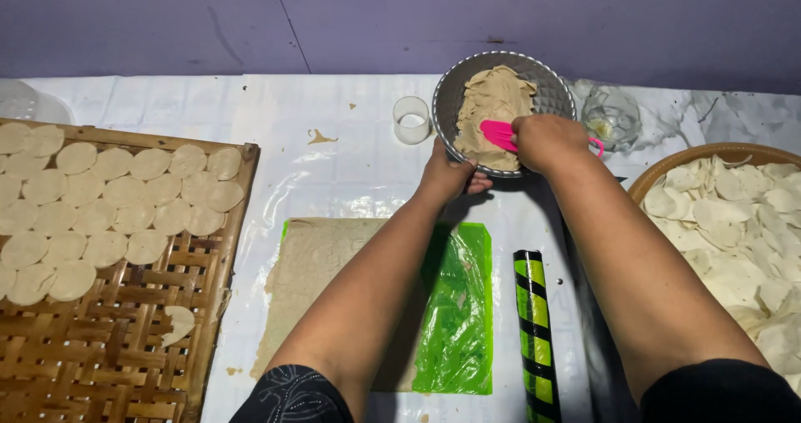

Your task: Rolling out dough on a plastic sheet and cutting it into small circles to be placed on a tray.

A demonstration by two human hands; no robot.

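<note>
White plastic-covered table [350, 139] spans the view, set against a purple wall [417, 14]. At the table's left, a woven bamboo tray [108, 348] carries rows of flat round dough discs [100, 206] over its upper half; lower half mostly bare weave, one partial disc lying loose there. At the right edge, a round woven basket [717, 152] is piled with pale, curled thin chips [743, 231]. Centre, under the forearms: a rolled-out beige dough sheet [309, 281] lying on a green plastic sheet [459, 314], partly hidden by the left arm. Just right of the green sheet, a rolling pin [534, 331] wrapped in yellow-green and black stripes lies lengthwise, pointing away from the person. At the far side of the table, a faceted metal bowl [546, 93] holds a lump of beige dough [492, 106]. Left hand [446, 177] grips the bowl's near rim, fingers curled under it. Right hand [546, 139] is over the bowl, closed around a pink scraper [498, 133] whose blade rests against the dough. Clear cylindrical cutter [411, 120] stands just left of the bowl; a clear glass vessel [611, 116] sits just right of it, contents unclear.
</note>
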